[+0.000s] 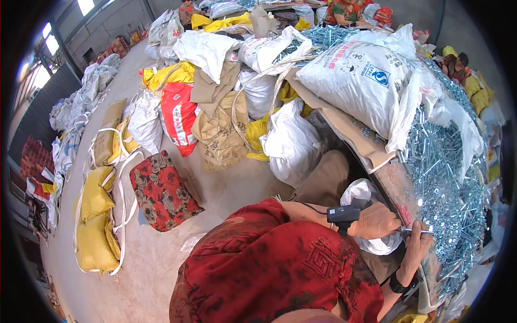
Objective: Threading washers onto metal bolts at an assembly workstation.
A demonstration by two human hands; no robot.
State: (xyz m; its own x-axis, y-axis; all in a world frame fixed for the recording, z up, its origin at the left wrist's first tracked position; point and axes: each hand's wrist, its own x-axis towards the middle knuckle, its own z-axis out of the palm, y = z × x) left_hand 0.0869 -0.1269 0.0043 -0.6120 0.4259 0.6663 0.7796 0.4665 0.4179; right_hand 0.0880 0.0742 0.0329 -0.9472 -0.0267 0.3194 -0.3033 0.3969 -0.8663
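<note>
Bolt (419, 231) pinched between both hands at table (396, 185) edge.
Left hand (378, 220) and right hand (417, 245) closed on it; stiff, light, slick; best gripped mid-shank.

Your left hand (379, 219) is knuckles-up with its fingers curled down and closed, its wrist strapped with a small black device. Your right hand (419, 242) rises from below, forearm nearly vertical, a dark band at the wrist, fingertips pinched together. The two hands sit just beside each other, almost touching.
</note>
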